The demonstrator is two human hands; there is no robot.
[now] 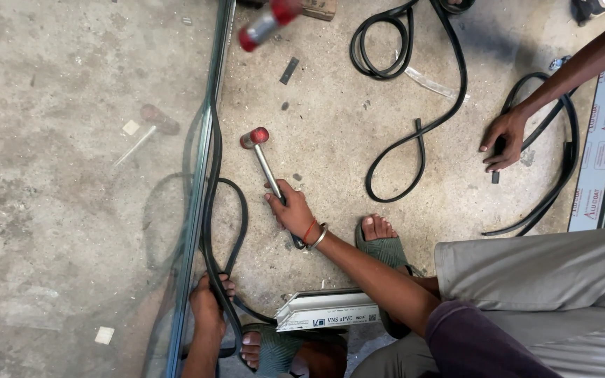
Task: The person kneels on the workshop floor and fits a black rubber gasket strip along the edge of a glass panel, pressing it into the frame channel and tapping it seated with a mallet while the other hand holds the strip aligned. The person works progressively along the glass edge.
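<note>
My right hand (292, 210) grips the metal handle of a small mallet (255, 137) with a red and grey head, which rests on the concrete floor. At the bottom, my left hand (208, 308) is closed around a black rubber gasket strip (211, 182) beside the upright edge of a glass pane (197, 210). The strip runs up along that edge and loops out to the right near my left hand. The mallet head lies a short way right of the glass edge.
Another person's hand (502, 140) presses on a second black gasket (568, 154) next to a white frame profile (603, 140). More gasket loops (393, 70) lie ahead. A short white profile piece (327, 311) sits by my sandalled feet (379, 241). A second red mallet (267, 21) is at the top.
</note>
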